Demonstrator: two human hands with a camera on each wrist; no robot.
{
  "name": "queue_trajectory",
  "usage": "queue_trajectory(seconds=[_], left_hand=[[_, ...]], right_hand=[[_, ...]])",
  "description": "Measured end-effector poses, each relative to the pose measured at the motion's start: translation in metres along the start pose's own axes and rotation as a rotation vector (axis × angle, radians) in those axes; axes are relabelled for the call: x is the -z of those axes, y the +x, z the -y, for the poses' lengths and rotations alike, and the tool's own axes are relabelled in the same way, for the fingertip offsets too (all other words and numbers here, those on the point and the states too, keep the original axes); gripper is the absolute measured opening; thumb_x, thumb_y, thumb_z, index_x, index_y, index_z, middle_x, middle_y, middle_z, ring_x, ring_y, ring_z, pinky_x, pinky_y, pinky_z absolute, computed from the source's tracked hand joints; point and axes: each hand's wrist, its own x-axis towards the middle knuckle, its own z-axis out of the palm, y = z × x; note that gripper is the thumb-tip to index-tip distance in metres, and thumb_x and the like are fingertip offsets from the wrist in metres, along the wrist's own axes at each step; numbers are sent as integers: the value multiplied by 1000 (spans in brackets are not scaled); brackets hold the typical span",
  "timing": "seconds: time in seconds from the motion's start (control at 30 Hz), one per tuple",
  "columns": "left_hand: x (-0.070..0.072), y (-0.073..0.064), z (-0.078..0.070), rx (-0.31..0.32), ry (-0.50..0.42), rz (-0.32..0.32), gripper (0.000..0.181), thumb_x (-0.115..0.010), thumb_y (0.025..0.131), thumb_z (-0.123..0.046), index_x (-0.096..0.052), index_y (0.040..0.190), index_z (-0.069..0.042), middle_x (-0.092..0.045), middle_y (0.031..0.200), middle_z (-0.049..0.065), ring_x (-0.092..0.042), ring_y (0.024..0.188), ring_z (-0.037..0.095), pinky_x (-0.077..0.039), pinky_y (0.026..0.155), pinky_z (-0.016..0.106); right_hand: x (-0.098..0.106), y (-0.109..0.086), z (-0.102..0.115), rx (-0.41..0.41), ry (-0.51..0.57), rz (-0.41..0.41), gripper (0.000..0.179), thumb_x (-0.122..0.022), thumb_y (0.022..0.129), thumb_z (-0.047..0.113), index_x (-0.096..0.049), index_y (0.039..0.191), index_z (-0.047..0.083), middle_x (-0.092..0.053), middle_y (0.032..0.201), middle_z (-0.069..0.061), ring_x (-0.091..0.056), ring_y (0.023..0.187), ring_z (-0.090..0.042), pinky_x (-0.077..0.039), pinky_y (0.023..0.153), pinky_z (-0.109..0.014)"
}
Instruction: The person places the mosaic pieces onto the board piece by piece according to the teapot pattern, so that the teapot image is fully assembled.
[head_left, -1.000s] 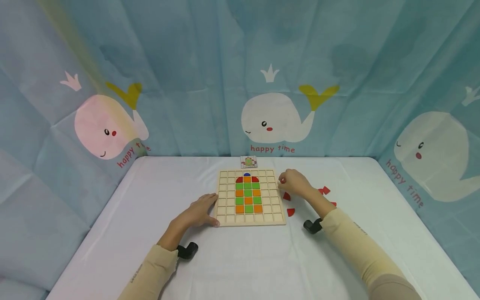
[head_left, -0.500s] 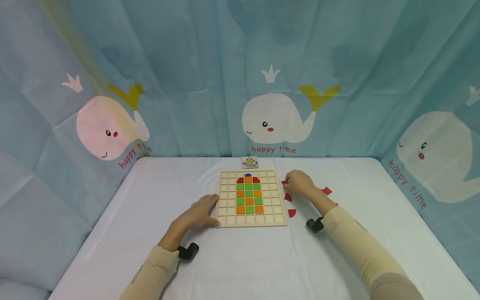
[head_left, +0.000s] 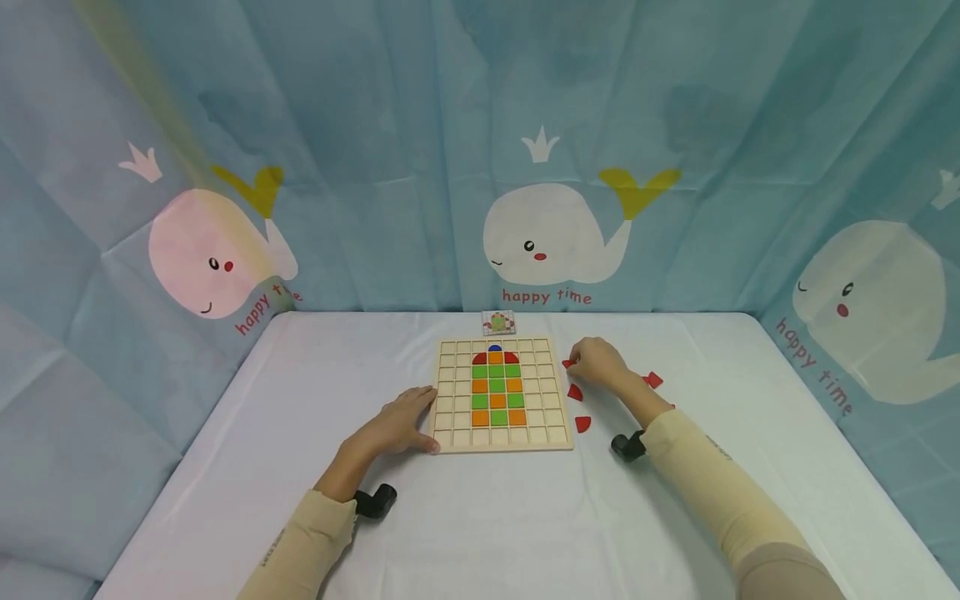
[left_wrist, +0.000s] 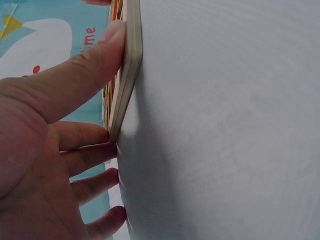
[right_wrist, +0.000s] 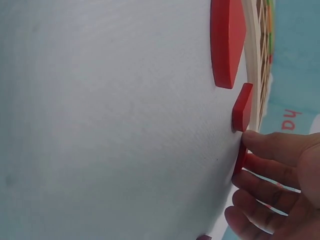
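A square wooden grid board [head_left: 546, 411] lies flat on the table, a block of green and orange squares set in its middle columns. Red quarter-circle tiles and a blue tile [head_left: 495, 348] top that block. At the board's left edge rests my left hand [head_left: 393, 423], its thumb on the near corner and its fingers spread along the side. Beyond the right edge, my right hand [head_left: 597, 364] pinches a red quarter-circle tile [right_wrist: 240, 162] between thumb and fingers, low at the cloth. Closer to me lie two more red quarter-circle tiles, one [head_left: 575, 392] above the other [head_left: 582, 424].
Several more red tiles [head_left: 654, 380] lie right of the right wrist, partly hidden by the forearm. A small picture card [head_left: 498, 322] sits behind the board. White cloth covers the table [head_left: 465, 525]. A blue curtain [head_left: 390, 250] with whale prints stands behind it.
My right hand has shifted slightly right, from the board's edge to the red tile beside it, and has stayed there over the last half second. The left hand keeps its place.
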Motion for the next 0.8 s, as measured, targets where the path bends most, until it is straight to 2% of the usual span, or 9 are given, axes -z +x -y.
queue_trajectory(seconds=[0.47,0.57,0.8], left_hand=[[-1,-1,-1,9,-8,-7,99,-86,71,-28,-32,151,-2,-31,158,18,-23,148,39,-23,116,61],[-2,-2,-1,9,-6,-8,99,-86,71,-28,-32,151,-1,-31,158,19,-24,147,39,-24,116,61],[0,-1,-2,15,-16,-7,100,-86,72,-28,-31,151,-2,-30,158,17,-23,148,38,-23,117,61]], right_hand=[[2,3,5,-5,2,28,24,-71,86,17,-73,104,1,-71,101,-12,-58,84,-22,-55,83,-39],[3,4,12,27,11,22,26,-72,86,18,-72,106,1,-70,101,-12,-58,84,-22,-55,82,-38],[6,12,35,169,-2,4,25,-72,87,17,-73,105,1,-70,96,-11,-60,84,-21,-54,82,-37]])
